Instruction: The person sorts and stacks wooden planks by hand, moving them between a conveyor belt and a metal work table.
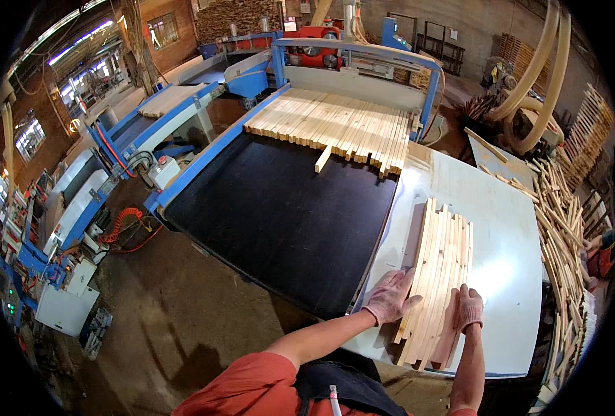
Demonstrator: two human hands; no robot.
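Several pale wooden strips [438,277] lie side by side in a bundle on the light metal table [505,208], their ends uneven. My left hand [392,297], in a thin work glove, rests against the bundle's left side with its fingers stretched out and the thumb apart. On the opposite side, my gloved right hand [470,307] lies along the bundle's right edge; its fingers point forward, partly bent. To the left, a wide row of similar wooden strips [335,125] covers the far end of a black conveyor belt [280,215]. One strip [323,159] sticks out toward me from that row.
A blue frame [356,47] spans the belt's far end. Loose wood strips [564,256] are heaped beyond the table's right edge. Thick hoses [547,76] hang at the back right. At left stand machines and a coiled orange air hose [120,225] near the floor.
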